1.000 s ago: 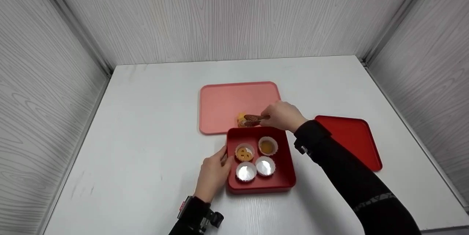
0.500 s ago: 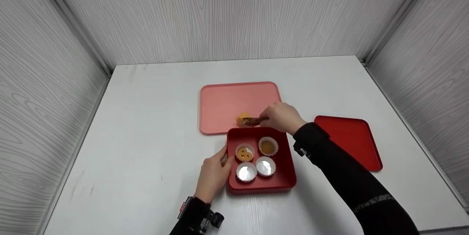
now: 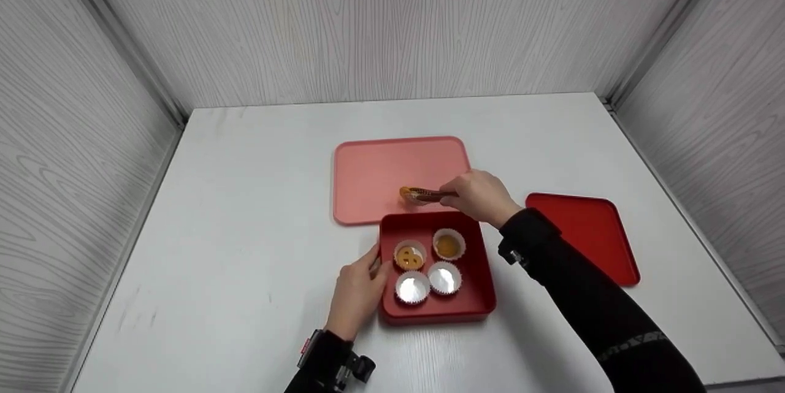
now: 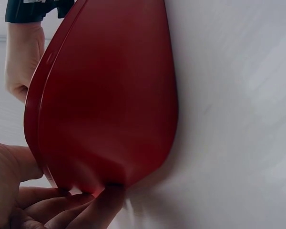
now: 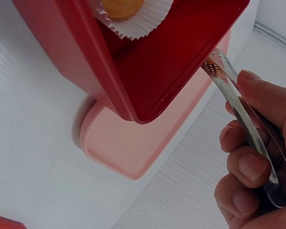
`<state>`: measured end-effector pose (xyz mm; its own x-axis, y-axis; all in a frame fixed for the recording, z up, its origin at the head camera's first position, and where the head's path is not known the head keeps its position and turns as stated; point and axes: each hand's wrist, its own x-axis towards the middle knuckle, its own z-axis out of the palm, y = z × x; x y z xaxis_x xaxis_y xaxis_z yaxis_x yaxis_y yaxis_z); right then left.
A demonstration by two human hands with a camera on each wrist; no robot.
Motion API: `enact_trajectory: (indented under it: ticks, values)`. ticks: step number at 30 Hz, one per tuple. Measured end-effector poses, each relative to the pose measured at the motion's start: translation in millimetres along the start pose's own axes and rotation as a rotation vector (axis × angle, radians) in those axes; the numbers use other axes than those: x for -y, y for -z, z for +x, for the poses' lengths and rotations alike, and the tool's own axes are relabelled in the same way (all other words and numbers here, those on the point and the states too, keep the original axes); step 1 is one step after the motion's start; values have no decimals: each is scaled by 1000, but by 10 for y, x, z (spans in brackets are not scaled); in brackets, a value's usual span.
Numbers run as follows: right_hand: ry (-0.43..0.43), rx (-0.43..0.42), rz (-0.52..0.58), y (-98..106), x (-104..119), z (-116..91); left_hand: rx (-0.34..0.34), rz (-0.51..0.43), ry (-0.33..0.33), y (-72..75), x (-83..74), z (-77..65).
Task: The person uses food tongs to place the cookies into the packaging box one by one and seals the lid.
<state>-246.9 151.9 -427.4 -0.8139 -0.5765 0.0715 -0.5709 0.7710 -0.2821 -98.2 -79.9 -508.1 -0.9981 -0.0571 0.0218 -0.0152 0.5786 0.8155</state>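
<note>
We see the pink tray behind the red box, whose wall the left hand grips. The right hand pinches metal tongs, their tips round a yellowish biscuit over the tray. We cannot read the tiny red wrist label.

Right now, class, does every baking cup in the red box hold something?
No: in the head view, the two nearer baking cups in the red box show bare, shiny bottoms.
</note>
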Motion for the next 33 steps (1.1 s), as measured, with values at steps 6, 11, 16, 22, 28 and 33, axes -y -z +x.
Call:
enact_trajectory:
  ticks: [6,11,16,22,28,33]
  values:
    - [-18,-25,53,23,-69,-54,-9,2,-17,14,14,-10]
    - [-35,-45,137,40,-141,-94,-9,2,-19,12,23,-12]
    - [-71,-61,260,85,-210,-162,-10,-2,-17,8,21,-15]
    - [-127,-68,352,158,-282,-276,-2,-9,-5,3,26,-16]
    - [-199,-40,436,231,-336,-425,1,-18,0,1,32,-17]
    - [-234,-16,499,265,-364,-569,-5,-23,-24,-3,54,-20]
